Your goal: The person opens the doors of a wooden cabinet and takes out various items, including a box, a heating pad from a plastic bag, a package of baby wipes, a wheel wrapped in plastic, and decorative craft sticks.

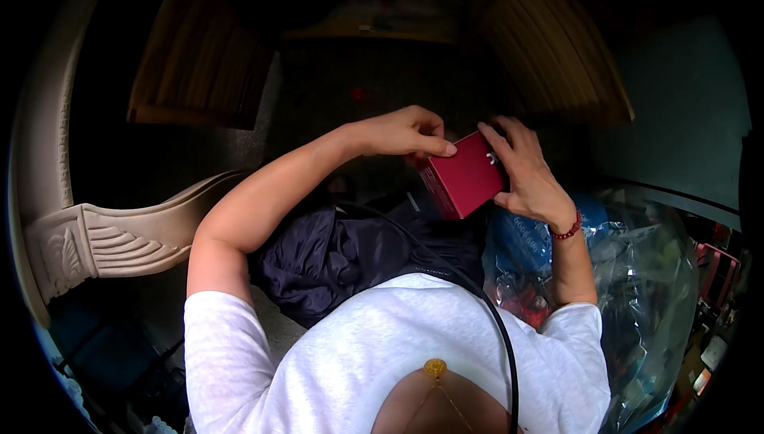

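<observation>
A dark red box with a small white mark on its top face and fine print along one side is held over my lap. My right hand wraps around its right end, thumb at the near edge and fingers at the far edge. At the far left corner, the thumb of my left hand presses on the box, with the other fingers curled and partly hidden behind it. Dark trousers lie beneath.
A carved pale wooden armrest stands to my left. Clear plastic bags with blue and red contents sit at my right. Brown wooden panels rise ahead on both sides. A black cable crosses my chest.
</observation>
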Demonstrator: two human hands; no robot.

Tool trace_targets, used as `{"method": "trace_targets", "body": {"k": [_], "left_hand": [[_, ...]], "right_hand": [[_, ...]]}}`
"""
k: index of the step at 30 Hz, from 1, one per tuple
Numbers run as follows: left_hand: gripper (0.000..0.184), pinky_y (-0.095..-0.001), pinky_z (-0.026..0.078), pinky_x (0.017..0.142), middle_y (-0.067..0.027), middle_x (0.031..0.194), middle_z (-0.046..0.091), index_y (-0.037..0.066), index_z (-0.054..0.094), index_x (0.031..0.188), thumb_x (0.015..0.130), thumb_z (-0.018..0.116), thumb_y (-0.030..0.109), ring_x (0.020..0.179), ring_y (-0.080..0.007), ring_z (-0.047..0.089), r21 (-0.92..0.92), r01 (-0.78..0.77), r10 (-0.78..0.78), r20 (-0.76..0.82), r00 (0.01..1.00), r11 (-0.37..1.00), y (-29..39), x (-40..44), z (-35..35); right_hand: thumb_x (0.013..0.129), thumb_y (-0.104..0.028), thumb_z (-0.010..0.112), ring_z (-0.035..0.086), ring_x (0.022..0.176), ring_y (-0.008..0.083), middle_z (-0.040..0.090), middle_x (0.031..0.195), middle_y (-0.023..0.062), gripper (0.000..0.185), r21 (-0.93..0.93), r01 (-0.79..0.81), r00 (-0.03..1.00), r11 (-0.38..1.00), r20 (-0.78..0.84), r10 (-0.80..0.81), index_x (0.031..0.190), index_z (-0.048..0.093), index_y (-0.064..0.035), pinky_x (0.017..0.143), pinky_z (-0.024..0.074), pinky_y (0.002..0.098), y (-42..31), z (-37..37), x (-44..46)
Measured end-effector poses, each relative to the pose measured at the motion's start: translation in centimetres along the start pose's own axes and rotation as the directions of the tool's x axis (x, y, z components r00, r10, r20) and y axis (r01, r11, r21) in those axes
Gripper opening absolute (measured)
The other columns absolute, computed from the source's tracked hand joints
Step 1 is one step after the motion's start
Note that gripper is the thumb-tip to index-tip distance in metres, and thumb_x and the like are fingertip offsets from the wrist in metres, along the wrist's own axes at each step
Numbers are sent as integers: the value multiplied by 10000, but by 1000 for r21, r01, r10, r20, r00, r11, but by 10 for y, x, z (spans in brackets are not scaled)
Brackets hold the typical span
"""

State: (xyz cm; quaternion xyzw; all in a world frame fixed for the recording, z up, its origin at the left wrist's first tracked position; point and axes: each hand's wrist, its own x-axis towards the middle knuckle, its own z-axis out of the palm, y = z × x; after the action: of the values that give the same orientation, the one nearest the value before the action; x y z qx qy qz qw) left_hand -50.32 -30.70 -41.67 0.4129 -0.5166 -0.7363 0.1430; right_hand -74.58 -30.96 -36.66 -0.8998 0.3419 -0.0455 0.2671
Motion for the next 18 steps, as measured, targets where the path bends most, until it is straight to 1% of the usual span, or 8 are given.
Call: {"method": "trace_targets", "body": {"k": [1, 2, 4, 5, 7, 11, 13, 18], "left_hand": [[383, -205, 415, 523, 12, 631, 507, 65, 518, 718, 787, 606, 431, 572, -73, 510, -82, -16, 17, 9, 1000, 996, -7, 4, 4], [383, -205, 415, 523, 12, 631, 507, 65, 518, 718, 787, 606, 431, 572, -73, 510, -81, -16, 17, 11, 1000, 997, -11, 8, 5], [440, -206, 407, 480, 9, 610, 491, 43, 533, 752, 786, 583, 478, 523, -80, 501, -108, 79, -82, -17, 997, 991, -12, 12, 6], [440, -206, 407, 480, 9, 610, 491, 43, 533, 752, 786, 583, 478, 523, -80, 501, -105, 77, -79, -16, 997, 992, -12, 13, 7], [493, -205, 388, 436, 4, 605, 495, 17, 539, 795, 784, 563, 509, 482, -86, 490, -55, 98, -99, -30, 995, 994, -8, 13, 10], [473, -205, 367, 418, -2, 614, 504, 4, 537, 849, 799, 558, 474, 470, -84, 473, -127, 114, -114, 11, 993, 985, -14, 16, 9], [448, -231, 382, 435, 20, 586, 414, 26, 554, 829, 793, 549, 472, 489, -99, 472, -178, 129, -118, 73, 990, 975, -16, 18, 8], [413, -237, 381, 434, 21, 578, 406, 38, 521, 873, 816, 520, 447, 486, -104, 470, -232, 108, -78, 133, 988, 967, -22, 21, 8]], "right_hand": [[495, -86, 686, 317, 1184, 400, 333, 1279, 205, 840, -2, -8, 1000, 1000, -2, 8, 1270, 364, -52, 984, 301, 434, 2, 2, -1], [496, -77, 684, 305, 1198, 399, 320, 1294, 205, 855, -5, -16, 1000, 1000, -4, 16, 1284, 352, -54, 993, 292, 437, 5, 4, -2], [502, -70, 676, 284, 1217, 400, 298, 1315, 206, 866, 37, 12, 1000, 999, -25, -11, 1298, 334, -57, 1004, 273, 449, 11, 11, -3], [508, -62, 669, 262, 1237, 400, 275, 1335, 206, 877, 80, 43, 998, 996, -46, -39, 1311, 316, -60, 1015, 255, 461, 13, 13, -4], [514, -61, 662, 248, 1249, 398, 260, 1347, 208, 880, 58, 33, 998, 998, -49, -30, 1318, 304, -60, 1021, 239, 472, 9, 16, -5], [548, -68, 639, 230, 1268, 388, 249, 1357, 218, 851, 89, 24, 999, 996, -49, -20, 1325, 292, -56, 1035, 198, 490, 11, 17, -8], [559, -74, 637, 229, 1271, 385, 251, 1357, 221, 838, 117, 33, 998, 993, -52, -27, 1323, 296, -55, 1037, 195, 487, 14, 16, -9], [586, -100, 635, 223, 1278, 381, 269, 1352, 222, 785, 168, 58, 996, 984, -74, -46, 1305, 326, -45, 1038, 188, 486, 19, 17, -9]]}}
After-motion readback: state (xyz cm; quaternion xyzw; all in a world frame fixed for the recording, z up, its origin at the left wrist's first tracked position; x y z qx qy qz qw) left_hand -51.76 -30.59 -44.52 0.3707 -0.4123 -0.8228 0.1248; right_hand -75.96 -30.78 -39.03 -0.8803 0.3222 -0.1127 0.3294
